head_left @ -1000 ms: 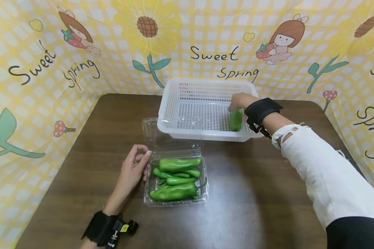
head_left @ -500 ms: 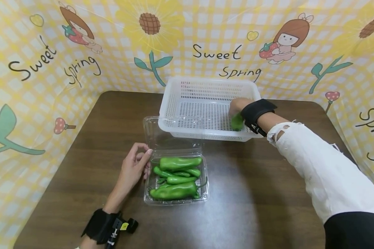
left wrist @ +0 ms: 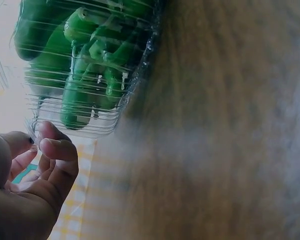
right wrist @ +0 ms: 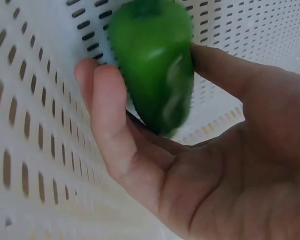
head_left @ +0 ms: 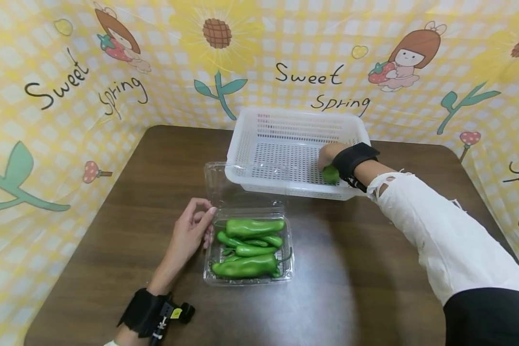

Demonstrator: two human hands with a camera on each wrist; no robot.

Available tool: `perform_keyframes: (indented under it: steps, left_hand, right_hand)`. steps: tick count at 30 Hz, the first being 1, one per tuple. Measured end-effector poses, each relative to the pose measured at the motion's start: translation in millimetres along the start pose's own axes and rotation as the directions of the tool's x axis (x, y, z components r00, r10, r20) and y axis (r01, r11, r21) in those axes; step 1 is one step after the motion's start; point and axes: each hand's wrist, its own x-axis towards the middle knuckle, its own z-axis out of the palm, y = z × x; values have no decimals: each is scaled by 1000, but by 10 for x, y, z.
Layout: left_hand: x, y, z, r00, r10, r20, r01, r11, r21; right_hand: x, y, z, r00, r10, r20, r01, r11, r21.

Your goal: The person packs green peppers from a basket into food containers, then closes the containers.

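Observation:
Inside the right end of a white perforated plastic basket (head_left: 246, 185), my right hand (head_left: 332, 154) holds a green pepper (right wrist: 152, 65). The right wrist view has the thumb on one side of the pepper and curled fingers on the other, close to the basket wall. My left hand (head_left: 193, 226) pinches the left edge of a clear plastic clamshell box (head_left: 250, 282) between thumb and fingers. Several long green peppers (head_left: 248, 265) lie in that box. Its transparent lid (head_left: 242, 192) is raised and overlaps the basket's front in the head view.
Both box and basket stand on a dark brown wooden table (head_left: 125, 192), the basket near the far edge. A yellow checked cloth (head_left: 177, 29) with flower prints hangs around the back and sides. Each wrist wears a black strap (head_left: 143, 312) with a small camera.
My right hand has sunk lower into the basket with the pepper, toward the near right corner. My left hand keeps its place at the box edge. The head view has shifted slightly.

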Motion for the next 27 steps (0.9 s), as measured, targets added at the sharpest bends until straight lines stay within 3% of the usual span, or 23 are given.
perform_keyframes:
  steps: [7,18,27]
  left_hand:
    - [-37,184,30,1000,-12,1,12,1000,-17]
    - [-29,171,24,1000,-30,-5,30,999,-20]
    - [-33,175,33,999,-32,-4,32,999,-6]
  right_hand:
    - [-34,-44,29,999,-48,-19,47,997,-61]
    - [-268,-177,22,977,-170,-129,155,981,-119]
    - [-373,-175,-78,962,-201,-185,195,980,-52]
